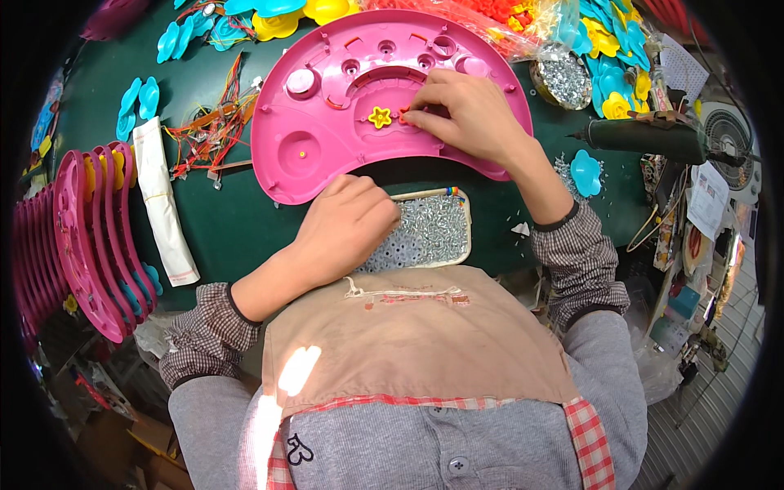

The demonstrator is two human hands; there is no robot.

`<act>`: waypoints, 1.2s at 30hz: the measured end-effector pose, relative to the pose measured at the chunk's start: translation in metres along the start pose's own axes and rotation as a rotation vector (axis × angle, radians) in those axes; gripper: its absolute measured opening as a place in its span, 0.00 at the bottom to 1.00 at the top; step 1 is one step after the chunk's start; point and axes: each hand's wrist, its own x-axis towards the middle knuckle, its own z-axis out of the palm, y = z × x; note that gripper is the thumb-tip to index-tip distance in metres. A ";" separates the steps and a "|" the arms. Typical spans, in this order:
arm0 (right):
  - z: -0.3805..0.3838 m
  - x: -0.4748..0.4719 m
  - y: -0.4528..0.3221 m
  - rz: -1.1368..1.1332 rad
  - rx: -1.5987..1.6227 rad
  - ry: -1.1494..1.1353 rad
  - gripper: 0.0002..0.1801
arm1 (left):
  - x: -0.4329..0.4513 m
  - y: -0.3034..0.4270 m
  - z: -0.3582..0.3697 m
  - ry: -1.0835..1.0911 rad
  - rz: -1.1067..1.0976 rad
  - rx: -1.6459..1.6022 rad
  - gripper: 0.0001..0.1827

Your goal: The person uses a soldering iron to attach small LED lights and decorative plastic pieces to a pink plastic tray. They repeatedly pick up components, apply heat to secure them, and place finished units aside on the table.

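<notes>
A curved pink plastic toy housing (392, 144) lies inner side up on the green table. In its middle recess sits a yellow star-shaped plastic part (380, 117). Just right of that, my right hand (465, 113) has thumb and forefinger at a small red plastic part (404, 115), which the fingers partly cover. My left hand (352, 217), fingers curled, is over the left end of a tray (468, 236) of small metal screws (438, 220) and pale washers (398, 248); what its fingertips hold is hidden.
Pink housings (92, 245) stand stacked at left beside a folded white packet (164, 202). Tangled wires (211, 138) lie left of the housing. At right are a bowl of metal parts (560, 76), a dark green power screwdriver (643, 139) and a blue flower-shaped piece (586, 173).
</notes>
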 end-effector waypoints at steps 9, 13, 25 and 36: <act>0.014 -0.072 -0.083 -0.029 0.244 -0.178 0.07 | 0.007 -0.014 -0.049 0.226 -0.464 -0.277 0.09; 0.033 -0.073 -0.092 -0.030 0.133 -0.228 0.06 | 0.032 -0.052 -0.049 0.250 -0.438 -0.351 0.08; 0.025 -0.087 -0.088 0.133 0.804 -0.165 0.07 | 0.064 -0.087 -0.031 0.016 -0.165 0.036 0.07; -0.018 -0.034 -0.024 0.050 0.578 0.128 0.10 | 0.083 -0.082 -0.037 -0.121 -0.234 0.109 0.06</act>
